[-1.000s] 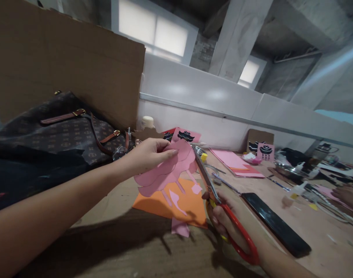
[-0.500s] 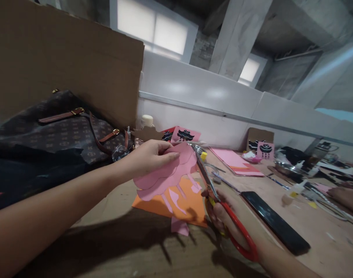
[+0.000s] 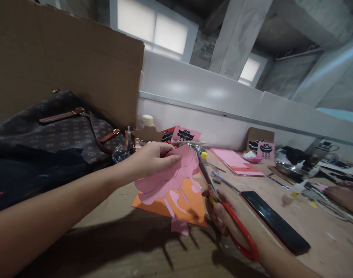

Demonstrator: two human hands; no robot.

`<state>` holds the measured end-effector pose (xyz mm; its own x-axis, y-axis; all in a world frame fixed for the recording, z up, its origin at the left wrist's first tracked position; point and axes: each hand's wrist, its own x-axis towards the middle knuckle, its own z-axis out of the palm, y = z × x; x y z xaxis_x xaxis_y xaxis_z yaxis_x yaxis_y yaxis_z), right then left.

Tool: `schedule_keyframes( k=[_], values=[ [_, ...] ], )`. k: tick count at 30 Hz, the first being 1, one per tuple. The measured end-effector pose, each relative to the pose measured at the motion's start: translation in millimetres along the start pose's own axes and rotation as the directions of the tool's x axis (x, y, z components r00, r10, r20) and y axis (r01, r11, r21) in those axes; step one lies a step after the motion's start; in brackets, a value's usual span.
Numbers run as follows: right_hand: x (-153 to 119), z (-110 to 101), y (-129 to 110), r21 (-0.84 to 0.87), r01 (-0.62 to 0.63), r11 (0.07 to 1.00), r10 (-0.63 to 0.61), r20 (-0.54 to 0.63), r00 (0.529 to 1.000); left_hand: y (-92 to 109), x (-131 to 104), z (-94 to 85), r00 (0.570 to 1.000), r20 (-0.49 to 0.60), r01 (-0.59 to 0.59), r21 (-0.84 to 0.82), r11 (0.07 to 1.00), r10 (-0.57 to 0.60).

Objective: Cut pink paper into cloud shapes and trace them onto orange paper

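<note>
Between thumb and fingers, my left hand point(image 3: 156, 156) pinches a pink paper cut-out point(image 3: 167, 175) with a scalloped edge and thin dangling strips. My right hand point(image 3: 219, 212) is wrapped round the scissors point(image 3: 241, 233), which have red and yellow handles. Their blades point up and left, touching or very near the cut-out's right edge. Under the cut-out lies an orange sheet point(image 3: 194, 214) with pink scraps on it. Another pink scrap point(image 3: 180, 227) sits at the sheet's front edge.
A black phone point(image 3: 275, 222) lies right of the scissors. Behind it are pink and red sheets point(image 3: 233, 160), a glue bottle point(image 3: 295, 191) and a metal bowl point(image 3: 288, 168). A patterned bag point(image 3: 89, 141) stands at the left. Another person's hand point(image 3: 344, 197) is at the right edge.
The pink cut-out and my left hand have shifted slightly right and down. My right hand and the scissors are almost where they were. The other person's hand has moved a little left.
</note>
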<state>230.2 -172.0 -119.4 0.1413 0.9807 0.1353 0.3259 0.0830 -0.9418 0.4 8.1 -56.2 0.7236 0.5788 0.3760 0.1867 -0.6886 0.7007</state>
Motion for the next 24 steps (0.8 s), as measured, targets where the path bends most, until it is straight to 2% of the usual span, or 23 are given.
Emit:
schedule_keyframes(
  k=[5, 18, 24],
  values=[
    [5.6, -1.0, 4.3, -0.040, 0.030, 0.999, -0.031, -0.019, 0.999, -1.5, -0.1, 0.4, 1.000, 0.012, 0.025, -0.029, 0.999, -0.025],
    [6.3, 3.5, 12.5, 0.005, 0.010, 1.000, -0.010, 0.088, 0.996, 3.3, -0.2, -2.8, 1.000, 0.015, 0.020, -0.003, 1.000, -0.020],
    [8.9, 7.0, 12.0, 0.009, 0.052, 0.999, -0.052, 0.066, 0.996, 4.4, 0.1, -6.8, 1.000, 0.019, 0.008, 0.021, 1.000, -0.009]
  ],
)
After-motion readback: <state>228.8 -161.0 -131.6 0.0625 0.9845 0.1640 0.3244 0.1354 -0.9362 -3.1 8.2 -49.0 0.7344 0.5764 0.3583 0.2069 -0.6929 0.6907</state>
